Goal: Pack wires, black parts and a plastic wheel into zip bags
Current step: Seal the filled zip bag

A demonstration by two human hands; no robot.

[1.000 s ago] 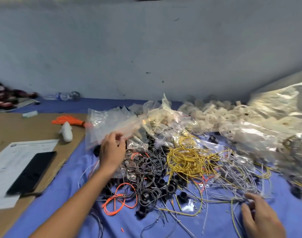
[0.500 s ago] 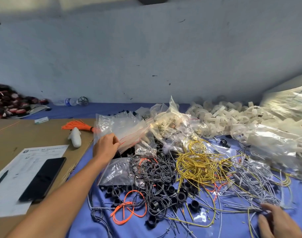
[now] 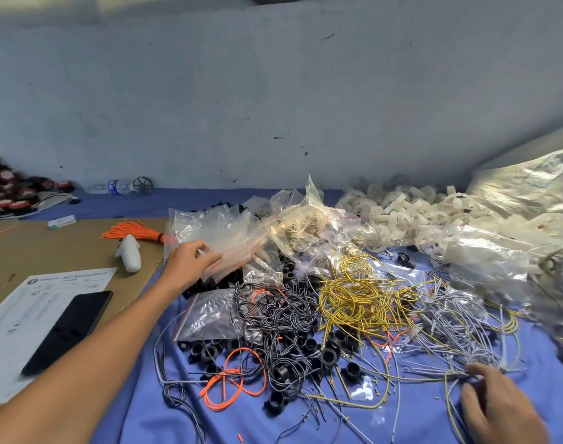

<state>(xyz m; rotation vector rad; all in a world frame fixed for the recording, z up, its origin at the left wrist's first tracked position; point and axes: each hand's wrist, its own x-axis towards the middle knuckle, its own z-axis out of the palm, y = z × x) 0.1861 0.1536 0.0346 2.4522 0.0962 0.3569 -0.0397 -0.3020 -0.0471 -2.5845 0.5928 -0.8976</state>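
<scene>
The blue cloth (image 3: 401, 421) across the lower half of the frame is buried in loose stock, and most of the risk comes from how mixed it is

At upper right, the heap of white plastic wheels (image 3: 398, 216) leans against a large crinkled clear sack (image 3: 523, 187). A snagged strand dragged from below could pull wheels down into the wires

Left of centre, the left hand (image 3: 187, 264) pinches the near edge of a floppy stack of clear zip bags with red seal lines (image 3: 222, 238), thumb on top and fingers curled beneath. The films look slick and clingy, so two or three may lift together, or the rest may slide off onto the black parts

In the middle, three tangles overlap: dark grey wires (image 3: 273, 312), yellow wires (image 3: 353, 296) and pale grey wires (image 3: 459, 322). At lower right, the right hand (image 3: 497, 408) has its fingers curled around the gathered ends of the pale grey wires and seems to pinch them. Yellow strands cross that bundle, so a pull would likely bring the wrong colour along or tighten a knot

The black ring-shaped plastic parts (image 3: 328, 355) lie under and between the dark wires at lower centre. Several seem threaded by loops, so they could be flicked off the cloth

A loop of orange wire (image 3: 232, 379) sits just left of them, easy to catch by accident

Smallest are the cut wire scraps (image 3: 240, 438) along the bottom edge, which could end up in a bag unnoticed
</scene>
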